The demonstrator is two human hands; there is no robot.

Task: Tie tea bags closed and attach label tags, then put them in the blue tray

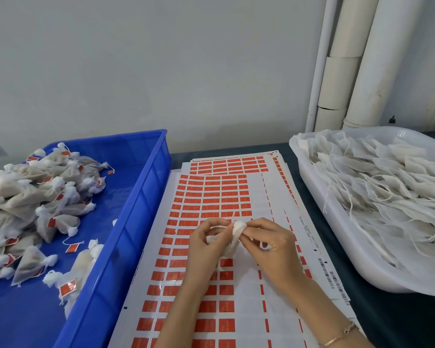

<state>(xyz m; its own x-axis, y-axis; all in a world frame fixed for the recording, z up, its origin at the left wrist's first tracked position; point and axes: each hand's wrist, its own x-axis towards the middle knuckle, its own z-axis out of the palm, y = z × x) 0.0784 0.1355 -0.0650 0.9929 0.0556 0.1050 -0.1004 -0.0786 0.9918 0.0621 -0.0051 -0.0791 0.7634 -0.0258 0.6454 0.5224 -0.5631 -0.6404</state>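
tea bag pinched at its bunched neck between left hand and right hand, over the label sheet; tying seems underway, tag next, then blue tray left of the left hand.

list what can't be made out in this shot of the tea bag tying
All in the head view:
- tea bag: mostly covered by the fingers of the left hand and right hand; whether its string is knotted cannot be told.
- red labels: print too small and blurred to read.
- blue tray: cut off by the left and bottom edges, so part of its pile is unseen.
- white tub: cut off at the right edge.
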